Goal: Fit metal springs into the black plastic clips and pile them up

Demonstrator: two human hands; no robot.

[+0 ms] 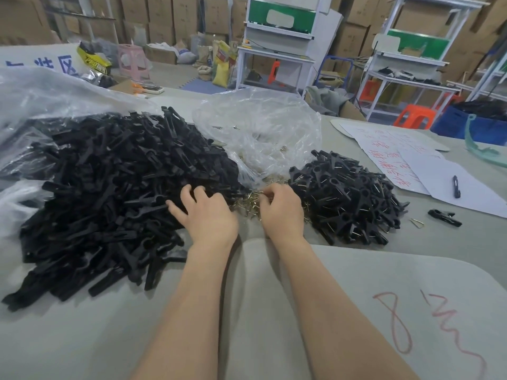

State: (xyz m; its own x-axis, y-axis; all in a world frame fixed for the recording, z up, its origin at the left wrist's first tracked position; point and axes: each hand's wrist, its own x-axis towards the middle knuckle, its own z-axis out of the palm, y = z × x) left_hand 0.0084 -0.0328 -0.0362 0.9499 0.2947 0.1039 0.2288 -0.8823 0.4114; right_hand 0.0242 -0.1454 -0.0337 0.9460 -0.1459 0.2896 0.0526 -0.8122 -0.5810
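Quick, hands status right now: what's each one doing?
Left hand: open, fingers spread on the loose clips, gripping nothing.
Right hand: fingers curled into the springs; whether it pinches one cannot be told.

The right hand (281,212) hides its fingertips behind its own knuckles among the springs (247,205); whether it pinches one cannot be told. The left hand's (210,215) fingertips sink into the loose clips (109,187), grip unclear. Left of it, that heap runs under a plastic bag (41,89). Both forearms are cut off below. Red writing on the papers (397,157), right of the right hand, is unreadable.
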